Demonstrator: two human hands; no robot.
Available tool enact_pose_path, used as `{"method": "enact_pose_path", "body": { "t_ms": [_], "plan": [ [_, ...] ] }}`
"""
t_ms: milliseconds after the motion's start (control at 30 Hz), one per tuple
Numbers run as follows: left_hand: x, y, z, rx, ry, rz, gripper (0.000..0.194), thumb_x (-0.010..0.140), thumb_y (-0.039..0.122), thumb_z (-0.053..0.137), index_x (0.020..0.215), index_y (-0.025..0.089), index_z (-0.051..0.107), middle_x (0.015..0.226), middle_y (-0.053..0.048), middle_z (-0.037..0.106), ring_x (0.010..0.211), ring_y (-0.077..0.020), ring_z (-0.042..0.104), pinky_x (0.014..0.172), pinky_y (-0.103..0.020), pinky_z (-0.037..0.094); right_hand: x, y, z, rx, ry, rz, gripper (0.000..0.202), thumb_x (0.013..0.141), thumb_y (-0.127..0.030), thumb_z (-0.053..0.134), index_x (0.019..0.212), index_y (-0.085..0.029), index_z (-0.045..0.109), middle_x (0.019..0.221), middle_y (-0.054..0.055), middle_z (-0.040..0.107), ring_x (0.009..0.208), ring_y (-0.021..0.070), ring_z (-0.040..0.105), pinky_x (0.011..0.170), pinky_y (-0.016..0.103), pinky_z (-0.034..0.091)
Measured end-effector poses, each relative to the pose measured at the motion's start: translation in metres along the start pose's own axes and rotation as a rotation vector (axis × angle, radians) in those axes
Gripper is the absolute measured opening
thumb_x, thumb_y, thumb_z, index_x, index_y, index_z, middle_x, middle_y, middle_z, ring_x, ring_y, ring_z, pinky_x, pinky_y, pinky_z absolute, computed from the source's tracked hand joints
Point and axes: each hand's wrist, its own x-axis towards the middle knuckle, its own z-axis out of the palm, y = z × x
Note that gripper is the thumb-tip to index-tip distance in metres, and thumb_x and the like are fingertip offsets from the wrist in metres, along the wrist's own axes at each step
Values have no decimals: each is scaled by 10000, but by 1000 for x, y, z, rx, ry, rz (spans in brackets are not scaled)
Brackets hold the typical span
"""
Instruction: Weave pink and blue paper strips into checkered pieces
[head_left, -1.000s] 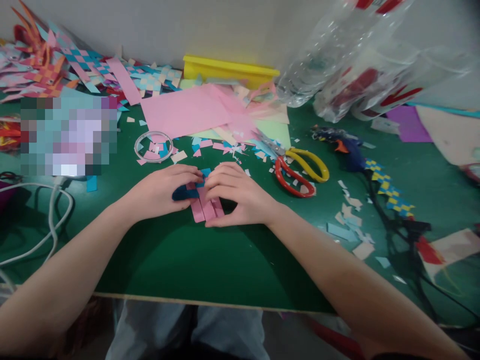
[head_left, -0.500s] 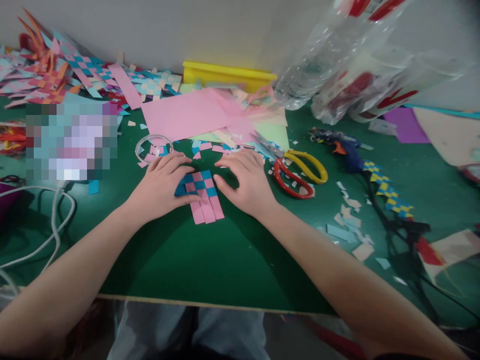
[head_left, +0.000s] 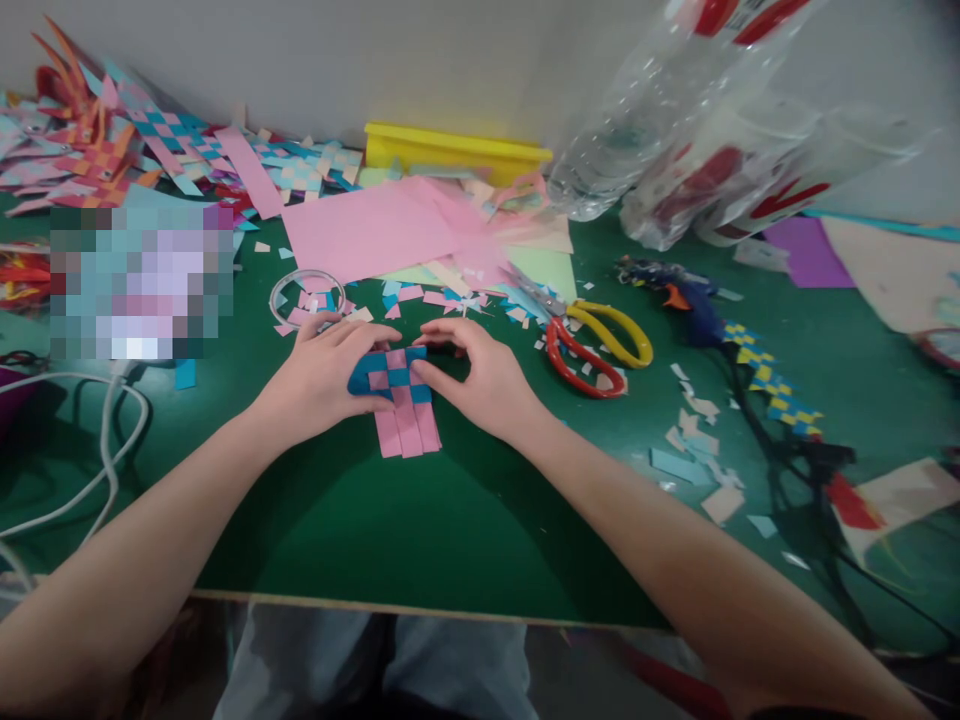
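Observation:
Between my hands is a small woven paper piece in a pink and blue check, its pink strips hanging loose toward me over the green tabletop. My left hand grips it from the left, thumb along the lower part and fingers over the far side. The thumb of my right hand presses on the upper right edge, with the fingers curled behind that edge. The fingertips behind the paper are partly hidden. A roll of clear tape lies just beyond my left hand.
Scissors with red and yellow handles lie right of my right hand. Pink paper sheets and paper scraps lie beyond. A glue gun, a cable and plastic-wrapped cups are at the right. A white cord runs at the left.
My right hand has moved left and closed on the woven paper's right edge. The paper's far edge has tilted up a little, and its loose strips have shifted slightly left and toward me.

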Motion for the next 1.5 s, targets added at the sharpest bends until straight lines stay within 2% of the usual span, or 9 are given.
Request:
{"method": "enact_pose_path", "body": {
  "t_ms": [167, 267, 333, 533, 667, 967, 1167, 1267, 1500],
  "plan": [
    [-1, 5, -2, -146, 54, 17, 395, 839, 335, 636, 1199, 234, 506, 1042, -38, 646, 937, -180, 622, 847, -327, 471, -1, -15, 2, 203, -37, 94, 301, 756, -325, 687, 1009, -190, 594, 950, 42, 718, 896, 177, 675, 727, 310, 520],
    [-2, 7, -5, -293, 114, -35, 439, 822, 322, 654, 1224, 222, 508, 1020, -37, 664, 886, -159, 640, 830, -304, 516, -2, -20, 1, 271, -48, 116, 172, 754, -317, 690, 865, -192, 650, 820, 8, 722, 692, 125, 658, 595, 259, 507],
    [-3, 8, -7, -367, 143, -95, 453, 808, 333, 667, 1217, 205, 520, 973, -38, 684, 873, -158, 654, 844, -307, 530, -3, -21, 0, 320, -44, 124, 129, 754, -310, 692, 804, -193, 669, 758, -8, 716, 619, 104, 636, 561, 248, 510],
    [-1, 10, -11, -370, 195, -234, 212, 783, 383, 682, 905, 209, 685, 844, -17, 717, 779, -159, 670, 746, -286, 563, -4, -23, 2, 408, -2, 162, 110, 727, -304, 723, 788, -215, 702, 740, -15, 729, 624, 123, 663, 569, 269, 573],
    [1, 12, -12, -382, 210, -258, 149, 782, 377, 684, 818, 236, 717, 799, 8, 725, 740, -145, 662, 703, -264, 560, -4, -24, 1, 425, -1, 189, 124, 720, -318, 734, 801, -225, 721, 743, -15, 739, 628, 134, 678, 569, 276, 585],
    [1, 12, -13, -419, 166, -252, 165, 781, 394, 684, 839, 247, 732, 814, 14, 738, 749, -156, 671, 677, -251, 552, -5, -26, 0, 412, 4, 167, 100, 738, -316, 718, 770, -223, 735, 741, -9, 747, 649, 152, 696, 601, 290, 598],
    [2, 12, -13, -416, 195, -302, 161, 767, 379, 695, 833, 243, 750, 800, 8, 739, 736, -147, 662, 671, -239, 530, -6, -24, -1, 357, 85, 186, 226, 701, -343, 750, 878, -205, 723, 779, 4, 754, 664, 156, 706, 635, 285, 603],
    [2, 13, -14, -395, 211, -345, 155, 755, 368, 702, 839, 251, 759, 817, 2, 742, 771, -156, 667, 721, -238, 522, -5, -22, -1, 352, 123, 185, 178, 713, -338, 739, 814, -192, 728, 754, 12, 752, 679, 159, 711, 652, 274, 599],
    [3, 12, -13, -398, 204, -374, 138, 743, 356, 709, 836, 271, 764, 805, 6, 744, 754, -158, 665, 704, -234, 510, -3, -20, -2, 388, 110, 173, 125, 699, -330, 758, 758, -221, 743, 740, -6, 752, 681, 158, 713, 644, 268, 591]
  ]
}}
